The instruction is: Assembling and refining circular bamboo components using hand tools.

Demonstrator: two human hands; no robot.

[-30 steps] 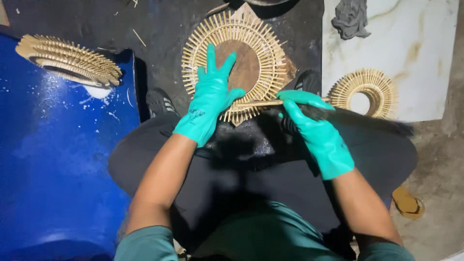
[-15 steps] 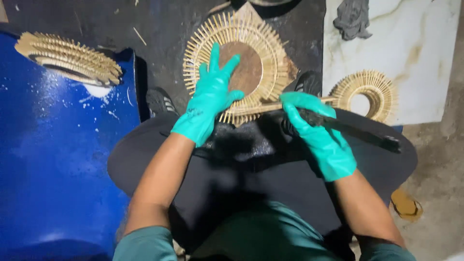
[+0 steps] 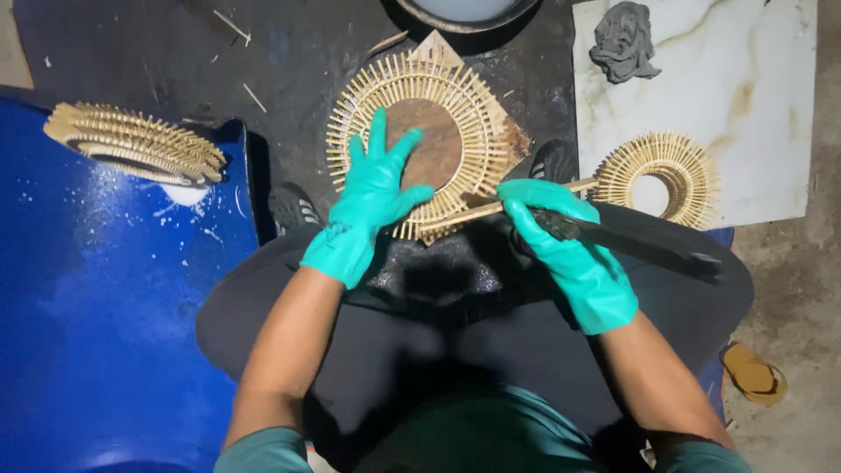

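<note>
Head view: both gloved hands at the stick ring on your lap

Head camera looks straight down on you sitting with dark trousers (image 3: 491,350) filling the middle of the frame. To your left lies a big blue sheet (image 3: 105,307), spattered white, with a curved stack of stick rings (image 3: 131,144) resting on its upper edge. To your upper right a pale marble slab (image 3: 736,96) carries a smaller stick ring (image 3: 661,171) and a crumpled grey rag (image 3: 624,39).

Across your knees, over the dark floor, sits the large stick ring (image 3: 420,144), its round brown centre disc ringed by radiating pale sticks. Your left hand (image 3: 372,197), in a teal glove, lies flat on that ring with the fingers spread wide, fingertips on the disc and inner sticks.

Your right hand (image 3: 569,250), also gloved in teal, sits just beside the ring's lower right edge. Its fingers curl closed around a dark brush (image 3: 648,245) that runs off to the right over your thigh, and they also pinch a thin wooden stick (image 3: 491,208) whose tip reaches the ring's rim.
</note>
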